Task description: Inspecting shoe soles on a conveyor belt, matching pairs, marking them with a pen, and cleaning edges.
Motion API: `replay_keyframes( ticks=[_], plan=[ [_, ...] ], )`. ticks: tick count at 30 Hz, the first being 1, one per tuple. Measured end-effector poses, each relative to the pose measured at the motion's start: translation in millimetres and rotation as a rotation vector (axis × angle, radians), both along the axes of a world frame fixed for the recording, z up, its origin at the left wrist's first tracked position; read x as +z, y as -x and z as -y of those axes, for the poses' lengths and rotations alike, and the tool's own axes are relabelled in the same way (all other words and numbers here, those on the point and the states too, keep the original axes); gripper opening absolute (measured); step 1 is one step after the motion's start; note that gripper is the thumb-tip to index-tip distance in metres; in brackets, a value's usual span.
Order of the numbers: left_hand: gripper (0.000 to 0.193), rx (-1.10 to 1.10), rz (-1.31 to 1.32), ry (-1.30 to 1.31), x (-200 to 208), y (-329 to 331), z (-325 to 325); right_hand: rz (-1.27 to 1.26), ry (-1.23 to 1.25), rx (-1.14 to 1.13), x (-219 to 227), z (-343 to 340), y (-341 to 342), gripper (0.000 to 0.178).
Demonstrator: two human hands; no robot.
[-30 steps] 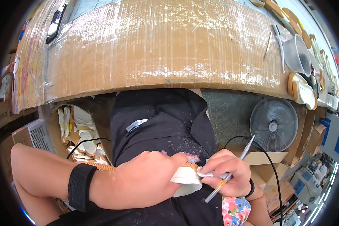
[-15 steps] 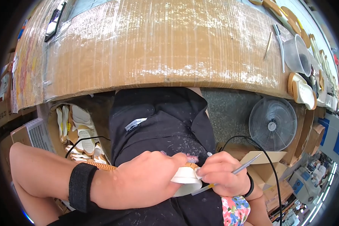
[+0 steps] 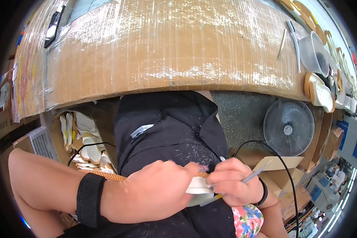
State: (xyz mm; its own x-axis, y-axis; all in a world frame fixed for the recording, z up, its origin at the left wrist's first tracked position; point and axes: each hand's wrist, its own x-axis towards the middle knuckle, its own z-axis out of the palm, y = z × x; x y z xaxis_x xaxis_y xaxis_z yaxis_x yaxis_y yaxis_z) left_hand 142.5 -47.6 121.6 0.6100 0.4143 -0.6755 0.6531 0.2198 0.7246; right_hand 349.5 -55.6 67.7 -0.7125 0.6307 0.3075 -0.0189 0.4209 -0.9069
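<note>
My left hand is closed round a shoe sole with a white inside. The sole's tan, ridged edge shows again behind my left wrist, and the middle is hidden by the hand. Pinched together, the fingers of my right hand rest at the sole's white end. Through them runs a slim grey pen-like tool, its pale lower end with a yellow band pointing down below the sole. A small whitish bit shows at the right fingertips; I cannot tell what it is. Both hands are over my dark apron.
Ahead stands a film-wrapped cardboard worktop. On its right are a clear plastic tub, a brush-like tool, a thin stick and soles. A box of soles sits left; a fan and open carton sit right.
My left hand and wrist have shifted slightly right along the sole, covering more of its white end. The right hand has barely moved and keeps the pen-like tool.
</note>
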Motion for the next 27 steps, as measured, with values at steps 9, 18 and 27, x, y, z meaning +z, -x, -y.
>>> replay_keyframes(
  ticks=[9, 18, 27],
  plan=[
    [0.032, -0.034, 0.02, 0.011, -1.6, 0.0, -4.6, 0.002, 0.011, 0.0, -1.4, -0.3, -2.4, 0.023],
    [0.033, -0.039, 0.044, -0.025, -0.7, 1.4, -3.5, -0.025, 0.029, -0.013, -3.4, 1.7, -3.3, 0.022],
    [0.032, -0.023, 0.026, 0.039, -1.3, 1.6, -5.8, -0.083, 0.05, -0.16, -5.4, 3.2, -0.4, 0.031]
  ],
)
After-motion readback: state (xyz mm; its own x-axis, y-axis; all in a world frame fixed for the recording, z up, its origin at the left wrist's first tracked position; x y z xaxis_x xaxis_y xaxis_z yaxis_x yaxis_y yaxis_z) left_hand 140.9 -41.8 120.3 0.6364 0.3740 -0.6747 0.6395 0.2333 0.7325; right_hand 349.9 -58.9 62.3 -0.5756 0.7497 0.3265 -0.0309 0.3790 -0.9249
